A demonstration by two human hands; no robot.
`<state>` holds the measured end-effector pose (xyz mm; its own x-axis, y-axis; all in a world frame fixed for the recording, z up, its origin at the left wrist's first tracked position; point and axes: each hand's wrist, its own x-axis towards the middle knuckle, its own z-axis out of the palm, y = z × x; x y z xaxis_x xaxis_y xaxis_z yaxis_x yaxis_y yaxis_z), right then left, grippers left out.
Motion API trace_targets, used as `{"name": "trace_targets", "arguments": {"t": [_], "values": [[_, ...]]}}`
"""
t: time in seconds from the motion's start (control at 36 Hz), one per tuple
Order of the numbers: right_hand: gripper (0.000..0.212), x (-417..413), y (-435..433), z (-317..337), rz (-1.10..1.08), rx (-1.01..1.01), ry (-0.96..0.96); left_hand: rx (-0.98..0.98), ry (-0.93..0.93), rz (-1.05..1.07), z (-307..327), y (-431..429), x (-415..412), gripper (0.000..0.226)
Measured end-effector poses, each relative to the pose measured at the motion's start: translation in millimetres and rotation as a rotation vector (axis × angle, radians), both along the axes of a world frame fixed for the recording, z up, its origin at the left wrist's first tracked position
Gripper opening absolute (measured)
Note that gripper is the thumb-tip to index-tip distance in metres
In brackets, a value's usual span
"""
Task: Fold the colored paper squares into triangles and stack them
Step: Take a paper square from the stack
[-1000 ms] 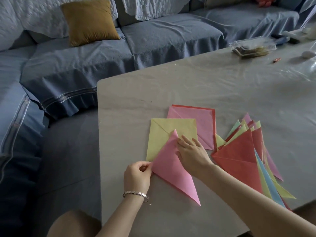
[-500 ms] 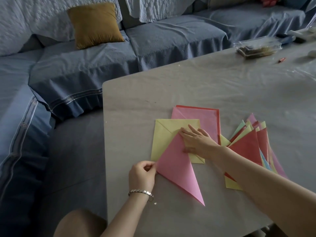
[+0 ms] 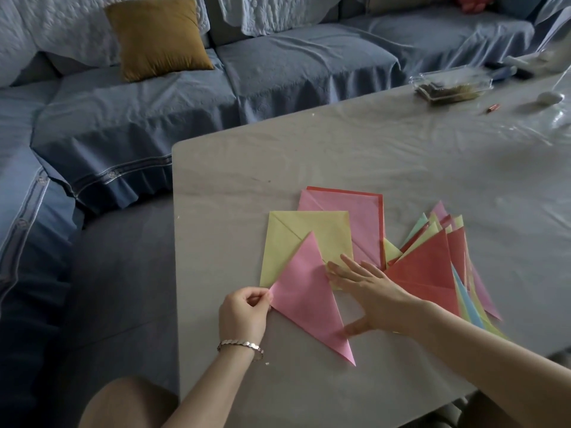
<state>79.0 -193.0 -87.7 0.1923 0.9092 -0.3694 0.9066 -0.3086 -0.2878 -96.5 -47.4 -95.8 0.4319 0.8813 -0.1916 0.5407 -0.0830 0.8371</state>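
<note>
A folded pink triangle (image 3: 304, 291) lies flat near the front-left of the grey table (image 3: 340, 156), its upper point overlapping a yellow square (image 3: 296, 236) that shows a diagonal crease. The left hand (image 3: 244, 313), with a bracelet (image 3: 241, 345) at the wrist, pinches the triangle's left corner between thumb and curled fingers. The right hand (image 3: 367, 288) is spread flat and grasps nothing: the fingers are straight, their tips pressing on the triangle's right edge, and the thumb touches that edge lower down. Behind the yellow sheet a pink square (image 3: 355, 217) lies on a red square (image 3: 382, 223), of which only the rim shows. Just right of the right hand rests a fanned stack of folded triangles (image 3: 429, 267) — red on top, with green, yellow, blue and pink beneath. A clear plastic box (image 3: 451, 84) sits at the table's far edge
</note>
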Motion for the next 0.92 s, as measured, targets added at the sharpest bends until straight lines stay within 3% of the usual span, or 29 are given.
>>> {"name": "trace_targets", "arguments": {"t": [0.19, 0.36, 0.47, 0.56, 0.67, 0.75, 0.83, 0.92], "values": [[0.142, -16.4, -11.4, 3.5, 0.061, -0.093, -0.005, 0.011, -0.019, 0.008, -1.0, -0.2, 0.6, 0.025], [0.132, -25.5, -23.1, 7.2, 0.017, -0.093, 0.084, 0.003, -0.029, 0.026, 0.3, -1.7, 0.7, 0.030], [0.102, -30.3, -23.8, 5.5, -0.308, 0.172, 0.322, -0.006, -0.157, 0.063, 11.4, -6.4, 4.4, 0.030], [0.087, -35.3, -23.3, 9.7, -0.541, 0.443, 0.522, -0.135, -0.319, 0.041, 28.6, -19.2, 12.9, 0.022], [0.067, -37.6, -28.7, 23.5, -0.767, 0.718, 0.565, -0.182, -0.398, -0.088, 43.0, -36.0, 25.6, 0.019], [0.055, -32.5, -38.5, 37.3, -0.953, 0.801, 0.591, -0.116, -0.303, -0.156, 38.7, -33.7, 32.6, 0.019], [0.047, -14.8, -58.1, 42.2, -1.081, 0.769, 0.410, 0.022, -0.100, -0.150, 27.7, -18.2, 35.8, 0.010], [0.042, 0.0, -75.6, 40.2, -1.135, 0.600, 0.226, 0.067, 0.036, -0.048, 21.1, 0.4, 37.3, 0.033]]}}
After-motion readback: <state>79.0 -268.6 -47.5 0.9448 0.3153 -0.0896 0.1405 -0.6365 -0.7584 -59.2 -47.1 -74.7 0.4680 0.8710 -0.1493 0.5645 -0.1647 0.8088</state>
